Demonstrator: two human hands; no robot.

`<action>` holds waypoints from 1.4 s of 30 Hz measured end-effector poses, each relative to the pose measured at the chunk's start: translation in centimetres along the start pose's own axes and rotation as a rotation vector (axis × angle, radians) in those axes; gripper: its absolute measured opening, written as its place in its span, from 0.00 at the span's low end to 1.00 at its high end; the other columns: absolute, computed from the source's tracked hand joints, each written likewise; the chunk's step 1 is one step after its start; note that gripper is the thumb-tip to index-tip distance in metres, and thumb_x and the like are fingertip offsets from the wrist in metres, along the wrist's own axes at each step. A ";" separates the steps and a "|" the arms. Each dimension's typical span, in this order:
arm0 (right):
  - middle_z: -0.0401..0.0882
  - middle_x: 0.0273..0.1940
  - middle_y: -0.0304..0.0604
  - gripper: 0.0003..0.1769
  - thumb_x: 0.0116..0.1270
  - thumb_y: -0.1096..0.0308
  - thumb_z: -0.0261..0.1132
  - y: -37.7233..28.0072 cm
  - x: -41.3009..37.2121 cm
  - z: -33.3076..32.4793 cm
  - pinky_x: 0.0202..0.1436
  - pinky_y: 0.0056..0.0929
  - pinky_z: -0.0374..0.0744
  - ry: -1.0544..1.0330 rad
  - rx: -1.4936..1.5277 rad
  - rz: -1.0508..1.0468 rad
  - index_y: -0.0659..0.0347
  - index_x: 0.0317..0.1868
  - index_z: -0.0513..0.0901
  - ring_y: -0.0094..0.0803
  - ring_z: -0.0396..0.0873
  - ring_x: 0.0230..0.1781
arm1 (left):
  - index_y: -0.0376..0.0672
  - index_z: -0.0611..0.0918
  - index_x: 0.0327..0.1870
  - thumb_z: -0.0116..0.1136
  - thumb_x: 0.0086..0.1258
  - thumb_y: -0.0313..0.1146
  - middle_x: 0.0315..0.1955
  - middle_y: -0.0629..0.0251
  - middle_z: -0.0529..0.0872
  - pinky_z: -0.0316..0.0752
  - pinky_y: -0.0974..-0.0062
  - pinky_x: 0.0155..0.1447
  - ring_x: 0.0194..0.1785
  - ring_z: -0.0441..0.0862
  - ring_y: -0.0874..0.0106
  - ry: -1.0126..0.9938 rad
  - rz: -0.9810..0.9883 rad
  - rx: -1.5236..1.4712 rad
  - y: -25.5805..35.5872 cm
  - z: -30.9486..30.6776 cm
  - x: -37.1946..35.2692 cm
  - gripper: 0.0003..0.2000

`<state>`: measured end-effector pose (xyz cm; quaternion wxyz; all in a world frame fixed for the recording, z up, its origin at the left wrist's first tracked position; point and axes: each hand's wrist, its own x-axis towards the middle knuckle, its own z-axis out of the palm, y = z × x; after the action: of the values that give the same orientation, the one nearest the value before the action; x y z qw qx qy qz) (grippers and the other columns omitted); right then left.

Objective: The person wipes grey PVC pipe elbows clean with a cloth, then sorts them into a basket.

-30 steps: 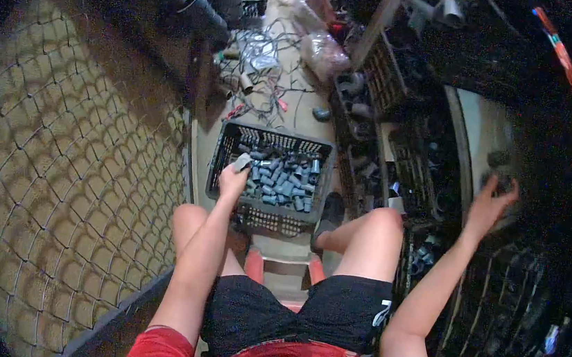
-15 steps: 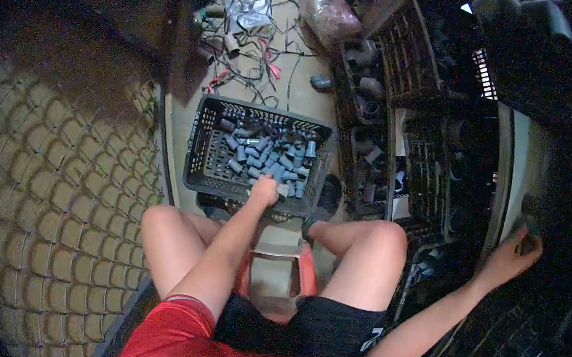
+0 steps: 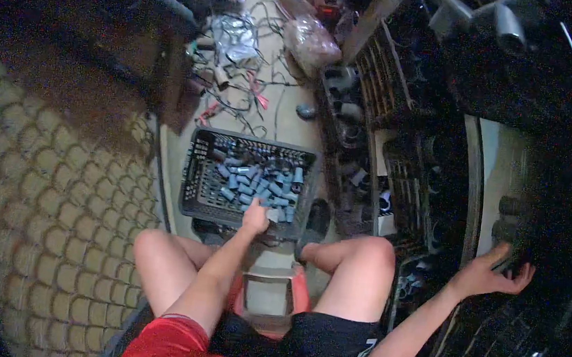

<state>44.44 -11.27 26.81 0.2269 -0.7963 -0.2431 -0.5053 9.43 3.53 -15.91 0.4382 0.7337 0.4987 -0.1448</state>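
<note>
A black plastic crate (image 3: 193, 169) stands on the floor in front of my knees, with many grey-blue pipe fittings (image 3: 278, 190) heaped in it. Over the crate's near side, my left hand (image 3: 254, 218) has its fingers curled down against the fittings and seems closed on one; its fingertips are partly hidden. A small pale piece (image 3: 272, 215) lies beside that hand. Far out to the right, my right hand (image 3: 492, 275) is open, thumb and fingers apart, with nothing seen in it. Just beyond it, dark cylindrical pieces (image 3: 508, 217) stand on a pale surface.
Several dark crates of pipe parts (image 3: 348, 119) line the right side. Wires and scraps (image 3: 239, 90) litter the floor ahead, near a clear plastic bag (image 3: 310, 45). A netted bulk (image 3: 53, 203) fills the left. A red stool (image 3: 298, 291) is between my legs.
The view has tilted, so the crate sits lower and slightly left. My right hand's fingers have spread apart near the dark pieces. My left hand stays at the crate's near side.
</note>
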 end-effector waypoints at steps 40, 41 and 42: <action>0.81 0.54 0.43 0.20 0.75 0.63 0.51 -8.0 -29.1 -21.1 0.60 0.32 0.76 -2.145 1.439 0.094 0.58 0.64 0.75 0.30 0.78 0.54 | 0.41 0.84 0.52 0.65 0.60 0.29 0.61 0.53 0.77 0.69 0.61 0.68 0.65 0.74 0.55 -0.017 0.824 -0.096 7.2 -11.4 -37.2 0.17; 0.81 0.54 0.43 0.20 0.77 0.59 0.52 -7.9 -30.0 -20.7 0.59 0.34 0.76 -2.148 1.468 0.224 0.59 0.62 0.76 0.32 0.79 0.54 | 0.38 0.84 0.51 0.65 0.60 0.27 0.58 0.55 0.79 0.71 0.65 0.65 0.62 0.77 0.62 -0.054 0.790 -0.211 7.9 -12.3 -38.2 0.16; 0.81 0.54 0.43 0.20 0.77 0.59 0.52 -8.2 -29.4 -20.5 0.59 0.34 0.76 -2.135 1.470 0.221 0.59 0.62 0.76 0.32 0.79 0.54 | 0.38 0.84 0.51 0.65 0.60 0.27 0.58 0.55 0.79 0.71 0.65 0.65 0.62 0.77 0.62 -0.052 0.799 -0.204 8.5 -12.5 -38.6 0.16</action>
<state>14.25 -21.95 8.75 0.3432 -0.5082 -0.4544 0.6461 -3.87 -10.99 20.59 0.5427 0.8186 0.1751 0.0685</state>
